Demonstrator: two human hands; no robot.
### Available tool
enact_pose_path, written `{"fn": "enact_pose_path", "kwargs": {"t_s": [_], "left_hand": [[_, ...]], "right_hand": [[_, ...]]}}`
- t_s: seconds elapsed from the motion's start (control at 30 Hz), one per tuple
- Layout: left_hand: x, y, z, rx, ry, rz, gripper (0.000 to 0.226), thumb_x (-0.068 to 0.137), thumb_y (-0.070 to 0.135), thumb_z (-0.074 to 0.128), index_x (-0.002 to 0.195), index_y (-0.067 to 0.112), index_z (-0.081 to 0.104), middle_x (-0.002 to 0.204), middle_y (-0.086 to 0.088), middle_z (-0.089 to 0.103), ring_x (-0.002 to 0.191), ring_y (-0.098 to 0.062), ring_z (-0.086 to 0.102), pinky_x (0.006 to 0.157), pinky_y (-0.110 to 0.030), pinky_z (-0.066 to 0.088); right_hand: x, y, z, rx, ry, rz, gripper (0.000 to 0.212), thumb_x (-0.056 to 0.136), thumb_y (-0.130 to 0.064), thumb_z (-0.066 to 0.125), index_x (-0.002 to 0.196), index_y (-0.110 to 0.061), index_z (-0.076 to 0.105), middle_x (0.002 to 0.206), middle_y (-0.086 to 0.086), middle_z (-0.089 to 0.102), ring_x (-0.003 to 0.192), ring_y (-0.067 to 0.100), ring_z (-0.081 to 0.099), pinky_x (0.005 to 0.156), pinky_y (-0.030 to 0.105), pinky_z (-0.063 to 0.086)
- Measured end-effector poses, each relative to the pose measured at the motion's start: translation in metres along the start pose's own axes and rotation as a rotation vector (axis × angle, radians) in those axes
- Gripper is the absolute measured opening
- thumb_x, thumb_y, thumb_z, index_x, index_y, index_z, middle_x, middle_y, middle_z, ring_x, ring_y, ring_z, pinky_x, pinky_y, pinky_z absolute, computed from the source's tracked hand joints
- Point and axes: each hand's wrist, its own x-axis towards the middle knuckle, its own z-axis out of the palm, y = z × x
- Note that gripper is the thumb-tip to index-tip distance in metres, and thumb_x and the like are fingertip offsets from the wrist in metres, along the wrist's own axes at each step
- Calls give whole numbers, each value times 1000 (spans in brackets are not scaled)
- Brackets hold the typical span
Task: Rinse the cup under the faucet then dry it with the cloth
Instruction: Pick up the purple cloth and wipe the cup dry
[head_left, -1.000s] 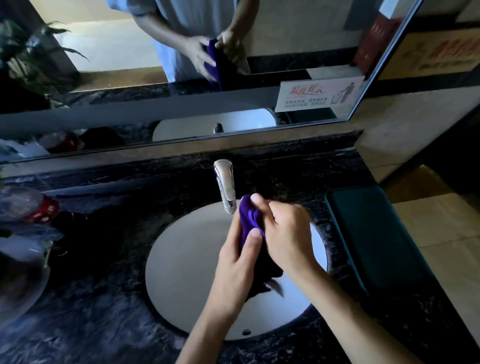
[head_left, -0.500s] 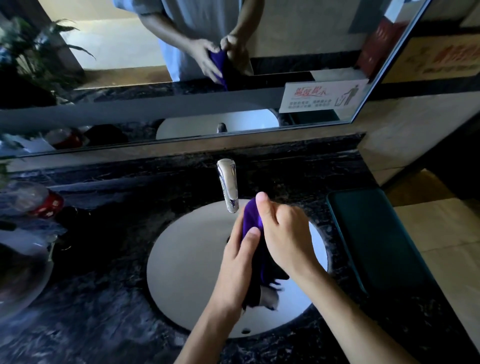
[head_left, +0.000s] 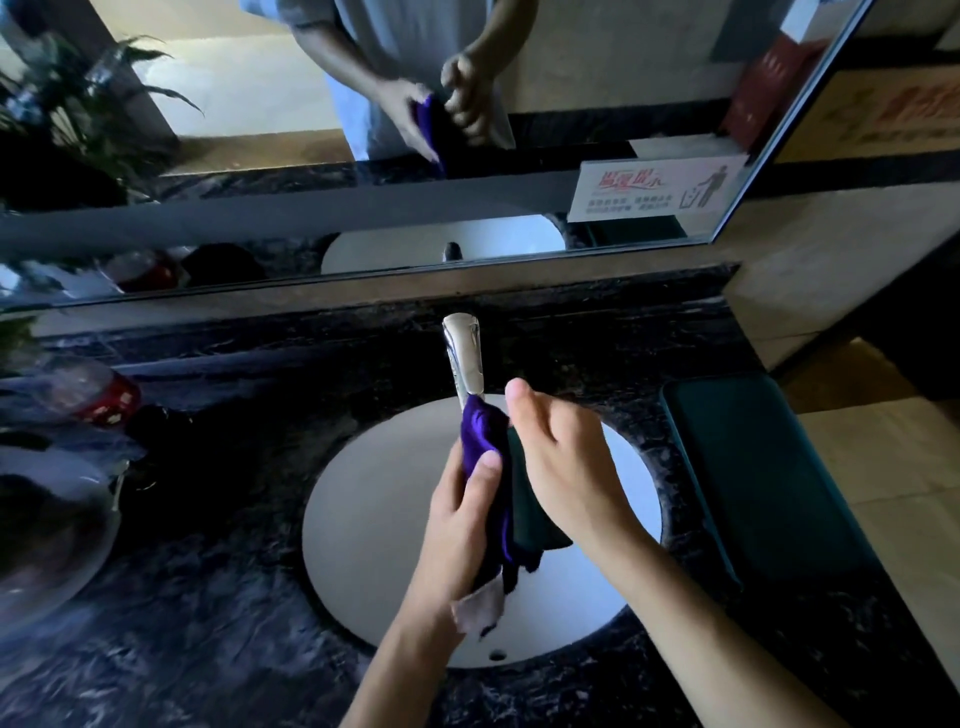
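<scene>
Over the white sink basin (head_left: 374, 519), my left hand (head_left: 457, 525) grips a purple cloth (head_left: 485, 441) and presses it against a dark cup (head_left: 535, 519). My right hand (head_left: 566, 467) holds the cup from the right, fingers curled behind it and thumb raised. Most of the cup is hidden between cloth and palm. A pale tag of the cloth (head_left: 480, 605) hangs below my left wrist. The chrome faucet (head_left: 464, 358) stands just behind the cloth's top, and no water is visible running from it.
The basin is set in a black marble counter (head_left: 208, 623). On the right lies a dark green mat (head_left: 753, 478). At the left are a bottle with a red label (head_left: 98, 392) and a glass bowl (head_left: 47, 545). A mirror (head_left: 519, 208) spans the back wall.
My right thumb has lifted off the cloth's top and points up. The cloth has shifted along the cup, and its pale tag now hangs lower by my left wrist.
</scene>
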Motion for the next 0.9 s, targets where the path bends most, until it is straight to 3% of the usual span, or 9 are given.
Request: {"fn": "enact_pose_path", "kwargs": {"t_s": [0.1,0.2,0.4,0.47,0.53,0.63,0.7,0.77,0.9], "left_hand": [[-7,6,1,5,-109,-19,66,76,61,82,132,32,64,127,-24,69,108,-40,70,87,-55,59],[-8,11,-2,-37,-193,-84,64,79,40,85,133,17,60,127,-37,64,107,-56,66,86,-63,58],[-14,17,7,-256,-158,-188,83,37,33,104,113,14,76,90,-17,80,70,-28,78,53,-38,61],[-17,21,4,-362,-98,-291,109,8,30,106,109,2,78,84,-21,79,63,-32,77,48,-39,61],[-15,23,3,-418,-108,-326,89,-2,23,104,81,-4,83,74,-23,78,57,-32,76,45,-39,60],[-10,24,3,-425,-130,-352,80,1,27,104,74,-1,83,73,-22,77,56,-31,76,45,-37,61],[-8,19,-1,-384,-117,-369,83,11,24,103,89,1,83,76,-20,78,56,-31,76,45,-38,61],[-5,18,-1,-289,-126,-277,91,26,30,105,110,10,74,85,-18,80,61,-29,77,45,-37,61],[-2,16,3,49,-111,-5,61,68,33,86,124,17,68,119,-16,75,110,-34,72,87,-44,62]], "right_hand": [[0,4,-1,215,73,104,54,103,-29,51,53,-23,33,46,-14,30,47,3,27,47,21,24],[-3,9,-8,485,42,185,50,103,-32,51,61,-6,49,55,-6,46,52,9,43,52,24,34],[10,47,-37,568,220,200,28,105,-27,46,92,-14,67,98,3,76,96,21,70,83,28,56],[0,60,-47,704,122,414,24,102,-14,50,88,-10,69,80,6,74,76,20,69,63,22,56],[-21,71,-41,610,-171,545,20,99,-5,51,92,-6,69,81,11,72,76,18,69,58,18,53],[-41,70,-27,533,-302,481,41,75,-7,73,112,5,59,109,33,65,91,28,62,71,36,51],[-44,52,-27,659,-235,481,58,72,-35,84,116,-5,63,113,21,69,93,15,61,75,34,51],[-40,39,-27,629,-189,592,80,77,-70,57,137,-16,56,142,11,59,114,11,59,95,29,44],[-34,28,-17,1034,-217,763,92,77,-82,50,135,-13,62,137,21,61,128,35,58,112,50,39]]}}
